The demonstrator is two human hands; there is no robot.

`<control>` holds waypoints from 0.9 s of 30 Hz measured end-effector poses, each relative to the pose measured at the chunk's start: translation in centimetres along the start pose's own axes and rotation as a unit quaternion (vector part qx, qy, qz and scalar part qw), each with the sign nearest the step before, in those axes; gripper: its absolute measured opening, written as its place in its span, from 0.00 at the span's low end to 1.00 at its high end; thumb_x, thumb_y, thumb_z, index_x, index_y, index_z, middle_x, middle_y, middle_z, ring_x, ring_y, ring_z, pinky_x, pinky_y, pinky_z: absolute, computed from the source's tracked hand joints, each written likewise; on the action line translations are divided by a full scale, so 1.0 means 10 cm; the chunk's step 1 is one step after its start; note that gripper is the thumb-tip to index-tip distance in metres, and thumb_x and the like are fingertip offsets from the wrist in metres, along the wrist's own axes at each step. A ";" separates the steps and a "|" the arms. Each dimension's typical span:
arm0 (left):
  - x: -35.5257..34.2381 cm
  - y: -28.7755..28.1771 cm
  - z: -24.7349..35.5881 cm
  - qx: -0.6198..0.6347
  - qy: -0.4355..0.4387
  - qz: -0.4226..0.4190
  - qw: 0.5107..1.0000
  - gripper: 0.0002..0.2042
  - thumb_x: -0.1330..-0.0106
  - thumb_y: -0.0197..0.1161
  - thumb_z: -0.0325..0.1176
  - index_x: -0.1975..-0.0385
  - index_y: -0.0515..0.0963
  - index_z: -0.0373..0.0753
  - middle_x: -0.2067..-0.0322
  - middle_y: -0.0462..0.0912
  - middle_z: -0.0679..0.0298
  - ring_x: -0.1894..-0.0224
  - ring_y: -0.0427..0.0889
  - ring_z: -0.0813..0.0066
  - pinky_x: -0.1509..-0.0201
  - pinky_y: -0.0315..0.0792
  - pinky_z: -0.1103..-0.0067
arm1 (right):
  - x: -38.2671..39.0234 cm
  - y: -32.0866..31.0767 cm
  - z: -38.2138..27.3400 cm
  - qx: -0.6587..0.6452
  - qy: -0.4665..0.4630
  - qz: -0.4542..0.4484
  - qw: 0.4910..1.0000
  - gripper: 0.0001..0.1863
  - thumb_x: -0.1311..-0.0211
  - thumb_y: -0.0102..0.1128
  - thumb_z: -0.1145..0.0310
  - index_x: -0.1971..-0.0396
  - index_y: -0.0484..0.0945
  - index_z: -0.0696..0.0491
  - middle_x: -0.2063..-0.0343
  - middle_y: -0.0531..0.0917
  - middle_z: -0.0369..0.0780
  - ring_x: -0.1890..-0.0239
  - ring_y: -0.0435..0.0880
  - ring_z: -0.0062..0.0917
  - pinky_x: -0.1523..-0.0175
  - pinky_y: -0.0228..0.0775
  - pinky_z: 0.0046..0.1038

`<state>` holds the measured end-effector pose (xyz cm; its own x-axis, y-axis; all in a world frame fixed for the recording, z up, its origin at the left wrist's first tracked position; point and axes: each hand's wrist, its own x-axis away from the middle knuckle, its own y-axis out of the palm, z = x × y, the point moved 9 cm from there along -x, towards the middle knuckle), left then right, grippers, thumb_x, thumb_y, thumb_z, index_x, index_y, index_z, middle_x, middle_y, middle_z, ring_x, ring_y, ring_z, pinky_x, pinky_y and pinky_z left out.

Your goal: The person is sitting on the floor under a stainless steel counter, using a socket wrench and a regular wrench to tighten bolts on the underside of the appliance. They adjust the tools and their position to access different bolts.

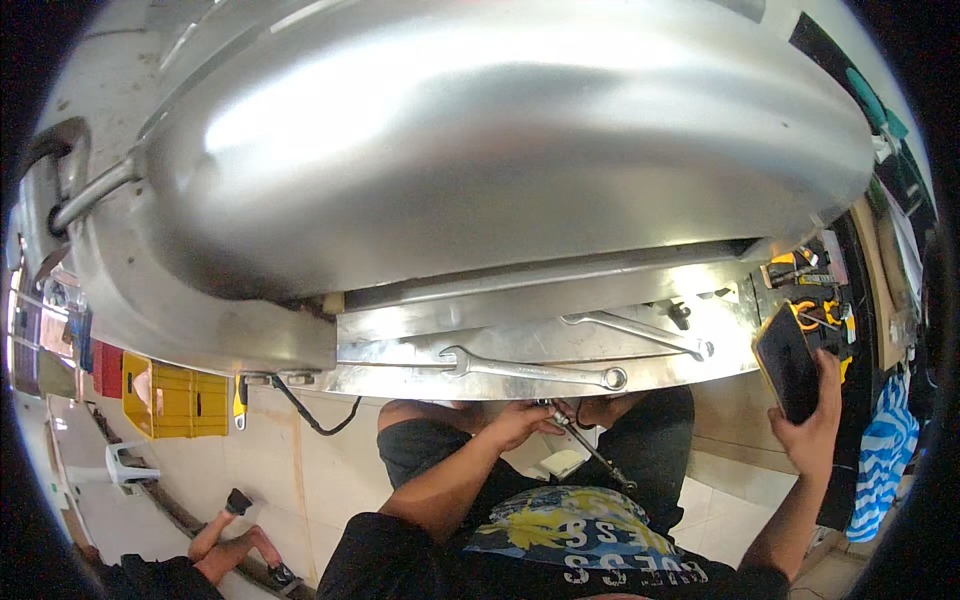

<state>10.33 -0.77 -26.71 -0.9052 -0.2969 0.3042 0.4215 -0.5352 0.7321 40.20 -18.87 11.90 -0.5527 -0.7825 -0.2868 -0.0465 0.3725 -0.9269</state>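
Note:
My right hand (815,410) is closed around a phone (788,365) with a dark screen and a yellow edge, held upright beside the metal bench's right end. My left hand (520,424) is low over my lap, just under the bench's near edge. Its fingers close on the upper end of a slim chrome wrench (592,452), which slants down to the right; its exact type is hard to make out. On the shiny metal ledge in front of me lie a combination wrench (535,374) and, behind it, a second wrench (640,332).
A large rounded metal body (520,170) fills the upper view above the ledge. At right are yellow-and-black tools (815,315) and a blue-striped cloth (884,460). A yellow crate (175,398) stands at left. Another person's legs (232,545) show at lower left.

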 end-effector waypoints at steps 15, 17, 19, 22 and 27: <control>0.10 -0.05 0.37 -0.524 -0.059 0.110 0.842 0.19 0.28 0.59 0.39 0.41 0.75 0.38 0.44 0.79 0.56 0.42 0.77 0.59 0.38 0.73 0.65 | -0.26 0.36 -1.82 -0.308 -0.162 0.097 0.932 0.48 0.58 0.78 0.59 0.35 0.61 0.48 0.41 0.70 0.52 0.40 0.74 0.43 0.36 0.69 0.40; 0.13 -0.18 0.32 -0.542 -0.014 0.147 0.827 0.19 0.29 0.59 0.40 0.42 0.76 0.39 0.44 0.80 0.57 0.43 0.78 0.60 0.39 0.73 0.65 | -0.20 0.39 -1.83 -0.349 -0.161 0.071 0.921 0.48 0.60 0.79 0.62 0.36 0.63 0.47 0.41 0.70 0.53 0.40 0.74 0.44 0.38 0.71 0.41; 0.10 -0.32 0.22 -0.557 0.020 0.169 0.813 0.19 0.30 0.60 0.41 0.43 0.77 0.39 0.45 0.80 0.57 0.43 0.78 0.60 0.40 0.73 0.65 | -0.19 0.38 -1.82 -0.376 -0.156 0.053 0.912 0.47 0.63 0.80 0.64 0.37 0.65 0.46 0.41 0.70 0.54 0.40 0.74 0.45 0.39 0.72 0.42; 0.09 -0.52 -0.01 -0.580 0.057 0.185 0.791 0.19 0.31 0.62 0.42 0.45 0.78 0.40 0.46 0.81 0.57 0.44 0.78 0.61 0.41 0.74 0.65 | -0.25 0.31 -1.89 -0.380 -0.155 0.016 0.912 0.47 0.66 0.80 0.67 0.39 0.68 0.43 0.41 0.70 0.55 0.40 0.74 0.47 0.41 0.74 0.44; 0.16 0.01 0.39 -0.439 -0.021 0.117 0.890 0.20 0.36 0.66 0.51 0.51 0.83 0.43 0.51 0.84 0.56 0.48 0.80 0.59 0.42 0.73 0.64 | -0.46 0.04 -2.10 -0.151 -0.179 -0.017 0.972 0.44 0.70 0.79 0.69 0.43 0.72 0.50 0.42 0.73 0.57 0.41 0.77 0.50 0.39 0.72 0.45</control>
<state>8.71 1.72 -23.76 -0.7805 -0.4619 0.4211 0.4622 -0.8801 -0.1086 25.23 -4.66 17.88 -0.2251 -0.9001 -0.3730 -0.3308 0.4307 -0.8397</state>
